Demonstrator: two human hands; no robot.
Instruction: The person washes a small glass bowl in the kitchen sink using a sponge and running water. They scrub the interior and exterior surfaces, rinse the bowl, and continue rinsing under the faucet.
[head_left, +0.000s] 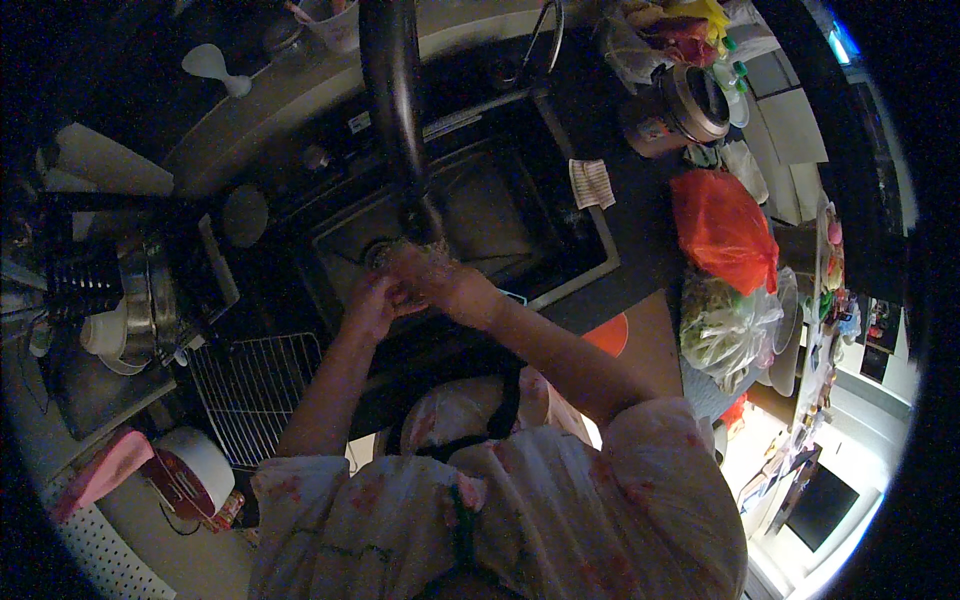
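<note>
My left hand (373, 300) and my right hand (450, 285) meet over a dark kitchen sink (487, 202), directly below the tap (394, 90). The right hand lies partly across the left one, and their fingers overlap. A pale, blurred shimmer around the fingers looks like running water. It is too dim to tell whether anything is held between the hands. Just beyond the fingertips is the round sink drain (377, 251). A striped cloth (591, 184) hangs over the sink's right rim.
A wire rack (251, 394) lies left of my left forearm. Steel pots (146, 300) and a white bowl (105, 334) stand farther left. On the right counter are a red plastic bag (724, 229), a clear bag of greens (724, 330) and a lidded metallic pot (675, 112).
</note>
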